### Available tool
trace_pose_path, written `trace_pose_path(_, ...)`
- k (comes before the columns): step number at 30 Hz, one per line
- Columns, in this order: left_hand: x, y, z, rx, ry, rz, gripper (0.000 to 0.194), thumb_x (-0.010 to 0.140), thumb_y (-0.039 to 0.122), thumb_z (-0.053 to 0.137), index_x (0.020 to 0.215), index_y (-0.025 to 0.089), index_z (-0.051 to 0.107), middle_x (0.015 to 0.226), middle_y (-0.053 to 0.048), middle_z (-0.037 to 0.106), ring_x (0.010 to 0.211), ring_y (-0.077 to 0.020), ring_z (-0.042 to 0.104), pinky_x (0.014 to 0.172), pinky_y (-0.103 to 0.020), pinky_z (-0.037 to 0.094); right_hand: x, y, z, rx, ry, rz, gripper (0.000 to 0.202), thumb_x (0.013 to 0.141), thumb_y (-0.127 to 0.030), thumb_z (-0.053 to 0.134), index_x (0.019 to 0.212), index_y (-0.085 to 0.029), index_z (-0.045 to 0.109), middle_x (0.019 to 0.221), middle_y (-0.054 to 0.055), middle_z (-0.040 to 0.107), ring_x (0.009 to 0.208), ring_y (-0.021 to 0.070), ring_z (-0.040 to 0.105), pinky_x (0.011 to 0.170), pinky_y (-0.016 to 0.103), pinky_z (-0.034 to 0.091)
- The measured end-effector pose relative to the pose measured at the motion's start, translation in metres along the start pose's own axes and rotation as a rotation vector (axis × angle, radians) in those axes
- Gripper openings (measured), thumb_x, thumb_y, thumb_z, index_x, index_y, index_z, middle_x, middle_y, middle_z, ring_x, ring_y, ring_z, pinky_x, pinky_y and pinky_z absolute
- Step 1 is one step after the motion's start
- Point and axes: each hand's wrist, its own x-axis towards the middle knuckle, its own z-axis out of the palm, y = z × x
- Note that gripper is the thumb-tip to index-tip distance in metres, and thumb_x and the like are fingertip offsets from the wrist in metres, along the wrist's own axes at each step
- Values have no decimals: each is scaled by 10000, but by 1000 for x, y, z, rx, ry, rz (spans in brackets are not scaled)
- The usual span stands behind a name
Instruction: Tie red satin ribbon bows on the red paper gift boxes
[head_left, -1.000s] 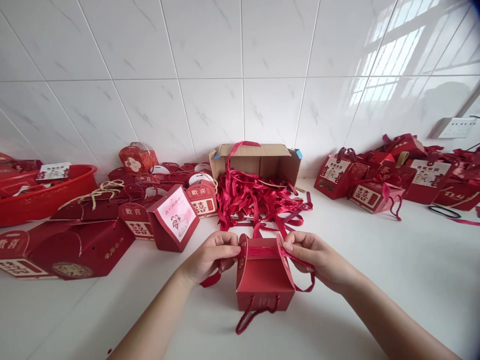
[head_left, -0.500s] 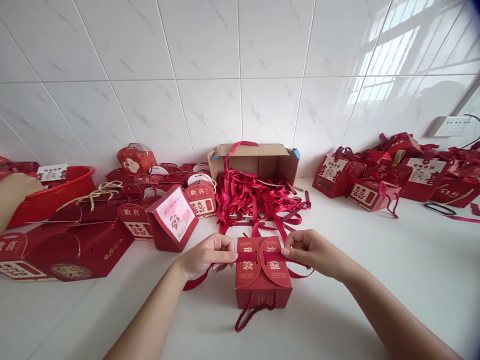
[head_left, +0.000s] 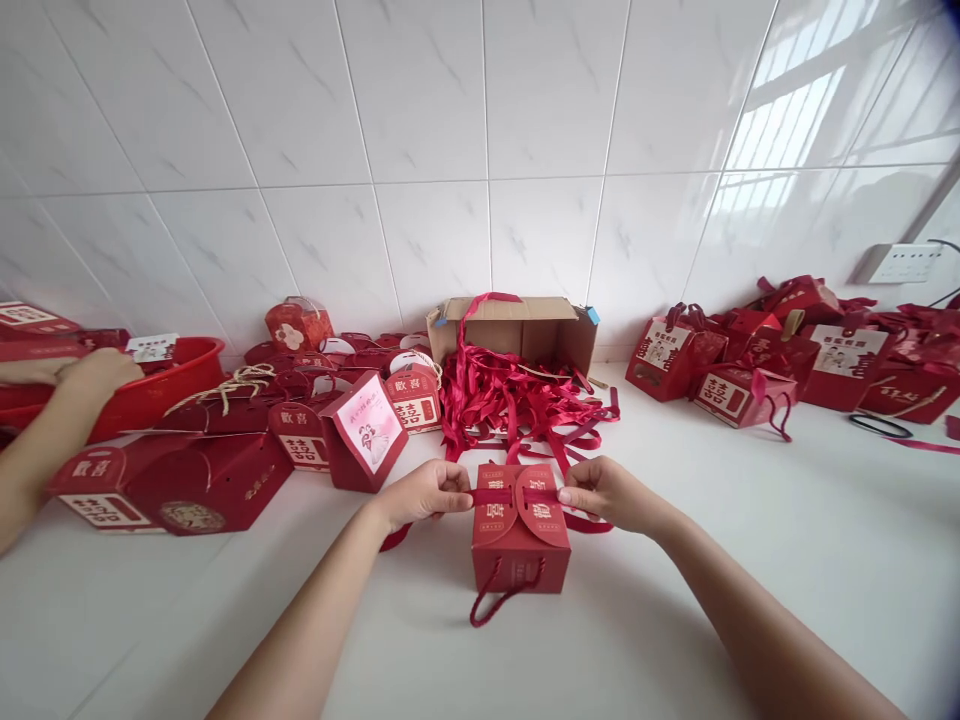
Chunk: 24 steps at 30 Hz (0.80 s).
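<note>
A small red gift box stands on the white table, with a twisted rope handle hanging from its near side. A dark red ribbon runs across its top through slots in the two rounded flaps. At the box's left edge, my left hand pinches the ribbon. My right hand pinches the ribbon at the right edge. Loose ribbon hangs behind each hand. Behind the box, a heap of red ribbons spills from an open cardboard box.
Several red gift boxes stand at the left, near a red basin. Another person's hands are at that basin. More red boxes are grouped at the right, beside a black ring. A tiled wall rises behind.
The view has shifted left, showing more of the other person's hands and the basin. My hands still hold the ribbon at both sides, slightly closer together.
</note>
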Motion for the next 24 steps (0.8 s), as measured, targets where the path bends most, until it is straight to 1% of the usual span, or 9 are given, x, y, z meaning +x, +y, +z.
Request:
trace_pose_path(3, -24, 14, 4, 170, 207, 91, 390, 609, 388, 778, 922, 213, 625, 853, -20, 620, 769, -166, 566, 653, -242, 416, -16, -13, -8, -78, 333, -182, 357, 774, -553, 590, 748, -199, 633, 775, 45, 604, 745, 191, 523, 664, 305, 400)
trace_pose_path(5, -45, 18, 11, 304, 394, 160, 406, 629, 365, 759, 1002, 263, 637, 1118, -55, 602, 1044, -232, 542, 834, -280, 420, -36, -23, -11, -74, 547, -212, 365, 829, -551, 516, 789, -213, 648, 842, 62, 619, 816, 215, 542, 717, 314, 404)
trace_pose_path(6, -55, 18, 15, 352, 454, 162, 368, 654, 369, 734, 997, 266, 646, 1149, -58, 595, 1088, -247, 525, 873, -290, 411, -47, -26, -9, -56, 578, -173, 392, 846, -557, 484, 756, -209, 642, 776, 55, 606, 758, 203, 541, 681, 304, 401)
trace_pose_path(8, -71, 13, 27, 406, 454, 107, 261, 731, 377, 648, 956, 246, 668, 1070, -62, 628, 1016, -247, 558, 859, -302, 423, -66, -27, 0, -6, 456, -49, 458, 847, -593, 452, 691, -198, 625, 592, 25, 541, 583, 166, 492, 564, 288, 368)
trace_pose_path(11, -79, -1, 45, 434, 268, 79, 236, 763, 310, 574, 956, 233, 687, 917, -56, 668, 862, -234, 576, 787, -306, 439, -79, -18, 24, 54, 117, 173, 515, 856, -636, 388, 753, -187, 618, 470, -2, 520, 439, 128, 423, 487, 272, 344)
trace_pose_path(14, -71, -14, 56, 422, 295, 132, 252, 716, 243, 564, 934, 240, 691, 879, -70, 684, 873, -257, 559, 791, -320, 428, -72, -9, 46, 157, -15, 258, 522, 861, -658, 343, 868, -198, 587, 432, -31, 504, 385, 103, 359, 446, 243, 304)
trace_pose_path(18, -56, -20, 63, 349, 456, 101, 308, 697, 224, 515, 962, 243, 672, 961, -81, 676, 993, -289, 548, 834, -352, 412, -57, -6, 60, 567, 119, 259, 434, 835, -630, 445, 975, -226, 523, 490, -74, 439, 383, 79, 286, 414, 216, 198)
trace_pose_path(21, -51, -18, 67, 168, 553, 70, 373, 679, 211, 484, 1013, 231, 651, 1075, -72, 649, 1082, -274, 526, 863, -350, 402, -51, -6, 63, 878, 354, 156, 353, 782, -523, 601, 984, -247, 514, 686, -36, 523, 469, 88, 397, 462, 235, 326)
trace_pose_path(24, -50, -10, 71, -177, 570, 178, 394, 721, 246, 474, 1086, 239, 622, 1248, -51, 582, 1170, -237, 482, 897, -325, 390, -48, -6, 59, 1001, 497, 63, 375, 731, -422, 681, 1036, -272, 521, 966, 26, 590, 654, 139, 540, 595, 283, 450)
